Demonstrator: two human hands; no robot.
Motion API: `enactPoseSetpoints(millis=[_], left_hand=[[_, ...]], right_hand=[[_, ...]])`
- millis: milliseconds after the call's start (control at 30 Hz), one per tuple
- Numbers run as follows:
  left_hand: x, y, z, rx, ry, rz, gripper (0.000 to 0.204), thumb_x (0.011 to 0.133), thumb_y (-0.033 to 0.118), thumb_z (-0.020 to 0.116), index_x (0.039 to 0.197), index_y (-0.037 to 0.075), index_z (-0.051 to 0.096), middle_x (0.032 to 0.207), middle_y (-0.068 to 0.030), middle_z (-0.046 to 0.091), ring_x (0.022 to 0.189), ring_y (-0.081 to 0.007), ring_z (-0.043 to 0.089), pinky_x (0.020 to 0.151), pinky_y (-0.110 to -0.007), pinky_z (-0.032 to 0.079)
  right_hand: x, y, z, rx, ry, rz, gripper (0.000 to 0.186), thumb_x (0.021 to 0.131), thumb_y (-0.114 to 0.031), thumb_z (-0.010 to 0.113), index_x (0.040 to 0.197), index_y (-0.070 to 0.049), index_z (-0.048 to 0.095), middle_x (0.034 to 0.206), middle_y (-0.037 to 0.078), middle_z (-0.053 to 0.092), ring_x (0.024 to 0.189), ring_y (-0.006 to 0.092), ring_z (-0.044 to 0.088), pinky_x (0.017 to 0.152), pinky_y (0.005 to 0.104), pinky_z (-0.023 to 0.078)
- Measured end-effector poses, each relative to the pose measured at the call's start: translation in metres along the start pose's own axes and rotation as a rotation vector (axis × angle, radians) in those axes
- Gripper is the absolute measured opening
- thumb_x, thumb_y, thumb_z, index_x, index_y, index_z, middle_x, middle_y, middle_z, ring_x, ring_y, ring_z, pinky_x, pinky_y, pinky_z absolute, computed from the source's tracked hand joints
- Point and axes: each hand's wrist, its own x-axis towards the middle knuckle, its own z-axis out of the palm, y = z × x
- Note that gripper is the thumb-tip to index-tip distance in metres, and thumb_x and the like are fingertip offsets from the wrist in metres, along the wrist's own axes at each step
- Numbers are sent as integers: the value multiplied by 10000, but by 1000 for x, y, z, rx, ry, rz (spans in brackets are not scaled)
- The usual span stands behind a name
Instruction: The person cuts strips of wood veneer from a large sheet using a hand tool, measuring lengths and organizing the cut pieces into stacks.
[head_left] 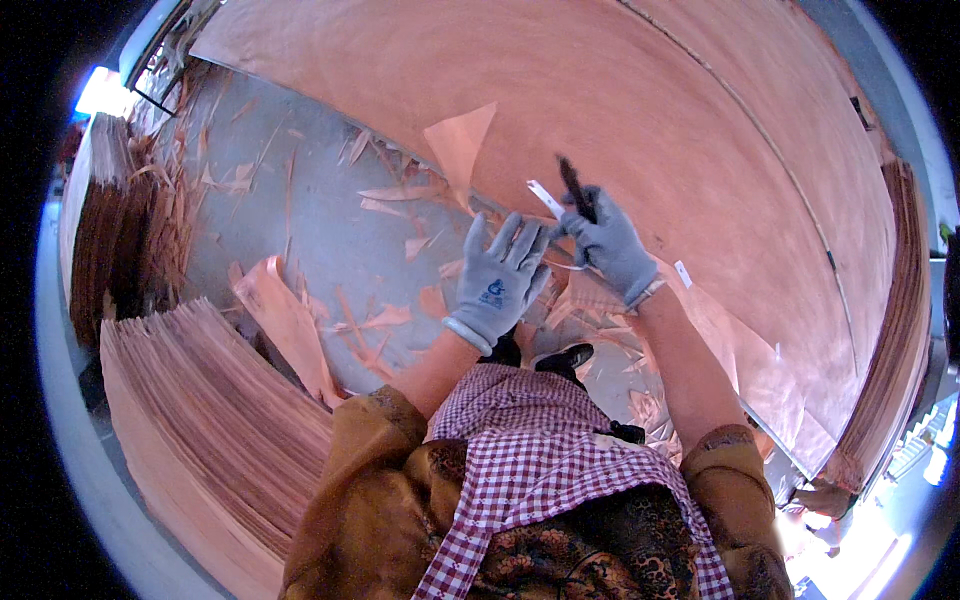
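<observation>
My left hand [497, 285], in a grey glove with a white cuff, is open with its fingers spread, near the edge of the large veneer sheet [640, 120]. Beside it, my right hand [615, 245], gloved alike, is closed round a dark slim tool [573, 182] that is blurred at its tip; its exact kind is unclear. A narrow white strip [545, 198] with small dark marks sticks out by the same fingers. A pale thin band hangs between the two hands. One torn veneer flap [462, 145] stands at the sheet's edge, beyond my left hand.
Stacks of veneer stand at the near left [210, 400], far left [110, 230] and right [885, 330]. Torn veneer scraps [390, 315] litter the grey floor [250, 150]. A long thin cord [745, 100] crosses the big sheet, and a small white tag [683, 273] lies on it.
</observation>
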Motion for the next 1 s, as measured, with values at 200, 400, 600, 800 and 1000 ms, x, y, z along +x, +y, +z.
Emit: enactPoseSetpoints(millis=[200,400,600,800,1000], left_hand=[[-5,-11,-6,-45,1,-3,410,830,266,577,1206,103,560,1274,-70,508,1217,-248,439,1057,-525,229],[21,-14,-8,-41,-35,111,404,847,276,545,1207,93,559,1318,-85,484,1223,-267,430,1068,-485,235],[22,-38,-1,-22,-232,210,449,827,400,530,1187,133,571,1287,-85,501,1251,-264,393,1073,-519,182],[33,-21,-1,187,-193,336,498,815,330,547,1281,166,491,1336,-71,418,1244,-261,386,1060,-530,210],[46,-27,-18,129,-180,353,484,797,200,584,1259,77,509,1257,-119,502,1188,-315,446,1013,-471,324]], right_hand=[[10,32,1,-62,-39,72,277,852,-135,574,1069,8,477,722,72,593,542,109,531,454,255,441],[9,25,-9,-305,-10,37,315,815,-216,625,991,5,484,722,138,610,588,207,585,510,341,477],[-7,22,7,-658,33,-36,323,770,-265,641,944,-15,532,823,249,629,770,414,625,621,452,496],[-56,46,0,-645,-72,-119,273,824,-283,569,901,-22,582,782,160,643,754,310,639,635,393,491],[-137,63,-101,-77,176,161,255,885,-296,553,926,-44,553,736,55,590,622,137,576,513,285,482]])
